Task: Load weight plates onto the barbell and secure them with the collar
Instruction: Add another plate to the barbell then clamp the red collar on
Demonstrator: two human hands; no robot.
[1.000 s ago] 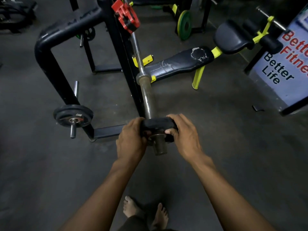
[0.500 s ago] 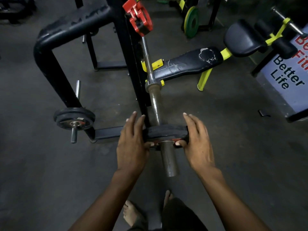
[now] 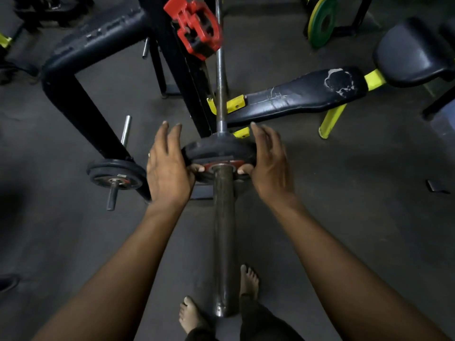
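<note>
A small black weight plate (image 3: 216,150) with a red centre sits on the barbell sleeve (image 3: 222,230), pushed up against the sleeve's inner shoulder. My left hand (image 3: 167,168) is at its left rim and my right hand (image 3: 269,161) at its right rim. On both, the fingers are straight and the thumbs press on the plate's near face. The bare sleeve runs toward me, ending between my feet. A red clamp collar (image 3: 197,33) hangs on the black rack upright (image 3: 177,70), above and behind the plate.
A second black plate (image 3: 115,172) sits on a storage peg low on the rack at left. A worn black bench (image 3: 302,94) with yellow legs lies at right. A green and yellow plate (image 3: 322,19) stands at the back. My bare feet (image 3: 192,313) are on the dark floor.
The plate has slid from the sleeve's tip all the way along to the inner shoulder. My hands went from gripping its rim to pushing it with straight fingers and thumbs.
</note>
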